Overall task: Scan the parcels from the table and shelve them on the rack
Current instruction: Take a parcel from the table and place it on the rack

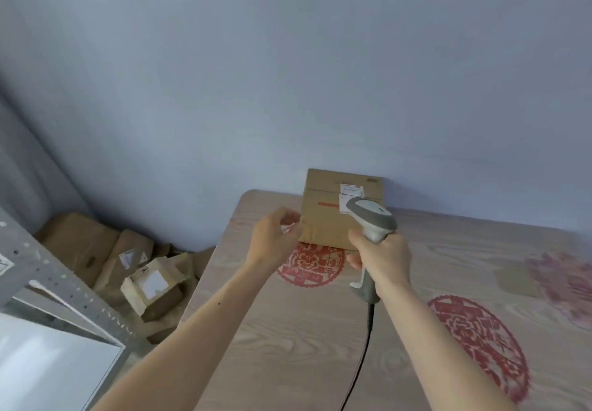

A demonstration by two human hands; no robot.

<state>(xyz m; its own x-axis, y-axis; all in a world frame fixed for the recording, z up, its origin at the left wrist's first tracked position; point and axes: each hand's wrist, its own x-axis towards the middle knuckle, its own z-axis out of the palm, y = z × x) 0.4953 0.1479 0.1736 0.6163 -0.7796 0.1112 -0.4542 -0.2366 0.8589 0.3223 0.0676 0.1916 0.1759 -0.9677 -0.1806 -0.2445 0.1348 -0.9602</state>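
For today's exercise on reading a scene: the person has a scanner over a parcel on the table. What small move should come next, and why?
Probably steady the cardboard parcel with the left hand and trigger the scanner: the right hand already aims it at the white label, and the parcel is not yet shelved.
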